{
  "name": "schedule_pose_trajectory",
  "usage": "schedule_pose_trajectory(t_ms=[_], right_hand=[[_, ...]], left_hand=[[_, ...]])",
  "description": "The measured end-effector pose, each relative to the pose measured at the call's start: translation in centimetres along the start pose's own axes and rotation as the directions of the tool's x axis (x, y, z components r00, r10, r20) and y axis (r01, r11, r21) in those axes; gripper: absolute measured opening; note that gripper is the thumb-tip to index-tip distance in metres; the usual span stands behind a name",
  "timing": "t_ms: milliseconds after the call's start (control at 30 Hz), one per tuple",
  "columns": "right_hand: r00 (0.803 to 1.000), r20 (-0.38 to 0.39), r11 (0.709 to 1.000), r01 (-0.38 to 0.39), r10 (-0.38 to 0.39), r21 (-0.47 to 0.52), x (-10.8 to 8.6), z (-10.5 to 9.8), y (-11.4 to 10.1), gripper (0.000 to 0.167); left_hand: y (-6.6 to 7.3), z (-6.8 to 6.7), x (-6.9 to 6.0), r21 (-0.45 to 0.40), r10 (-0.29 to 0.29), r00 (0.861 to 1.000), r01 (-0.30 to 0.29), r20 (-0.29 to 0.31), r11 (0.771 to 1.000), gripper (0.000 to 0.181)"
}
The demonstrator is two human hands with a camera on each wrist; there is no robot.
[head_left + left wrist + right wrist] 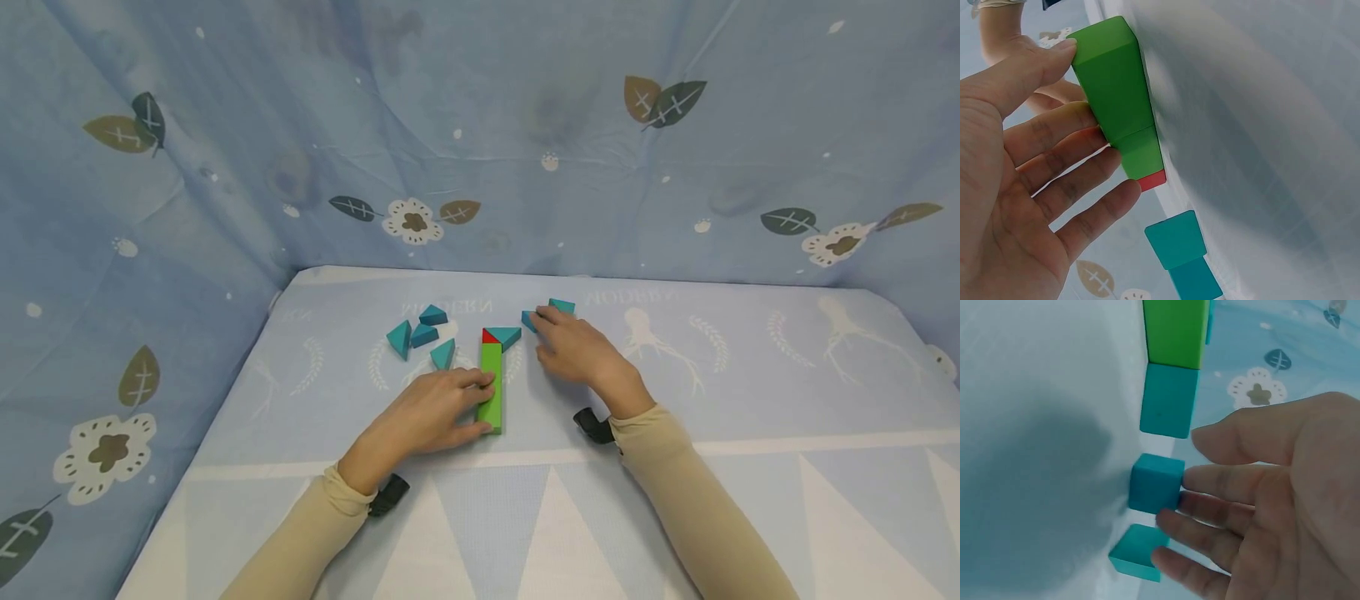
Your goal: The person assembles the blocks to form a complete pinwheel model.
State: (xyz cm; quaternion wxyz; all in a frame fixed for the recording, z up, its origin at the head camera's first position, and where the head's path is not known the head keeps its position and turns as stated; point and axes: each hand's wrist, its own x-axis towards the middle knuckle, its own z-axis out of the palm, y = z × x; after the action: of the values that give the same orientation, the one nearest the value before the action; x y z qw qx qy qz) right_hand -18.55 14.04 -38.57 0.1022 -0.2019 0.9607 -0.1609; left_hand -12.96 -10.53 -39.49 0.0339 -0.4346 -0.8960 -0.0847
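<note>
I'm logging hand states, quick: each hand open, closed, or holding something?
Left hand: open, touching green blocks.
Right hand: open, at a blue block.

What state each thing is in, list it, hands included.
Green blocks: end to end
Red block: against green end
Teal wedge: against red block
Four left wedges: loose
Two right wedges: apart
Left hand: touching green blocks
Right hand: fingers extended at right wedges

One red block (pixel 490 337); two green blocks (pixel 491 408), going by the seam; seven blue-teal blocks (pixel 444 355), four in a left cluster, one beside the red, two at the right; one left hand (pixel 435 408); one right hand (pixel 583 350); two sleeves (pixel 682 496); two black wrist pieces (pixel 389 495).
</note>
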Motion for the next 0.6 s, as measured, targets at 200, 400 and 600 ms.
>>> schedule_pose_trajectory(t_ms=[200,400,600], right_hand=[[0.999,-0.032,1.0,0.018,-0.018,-0.016,0.8,0.9,-0.1,0.055],[0.998,-0.054,0.998,0.028,-0.03,-0.052,0.8,1.1,-0.3,0.054],[0.992,-0.105,0.997,0.063,-0.066,-0.034,0.8,1.2,-0.4,0.053]], left_hand=[[-0.1,0.0,0.1,-0.006,-0.003,1.0,0.003,-0.003,1.0,0.046],[-0.1,0.1,0.0,-0.016,-0.003,1.0,0.003,-0.007,1.0,0.046],[0.0,0.0,0.1,-0.014,-0.002,1.0,0.002,-0.007,1.0,0.046]])
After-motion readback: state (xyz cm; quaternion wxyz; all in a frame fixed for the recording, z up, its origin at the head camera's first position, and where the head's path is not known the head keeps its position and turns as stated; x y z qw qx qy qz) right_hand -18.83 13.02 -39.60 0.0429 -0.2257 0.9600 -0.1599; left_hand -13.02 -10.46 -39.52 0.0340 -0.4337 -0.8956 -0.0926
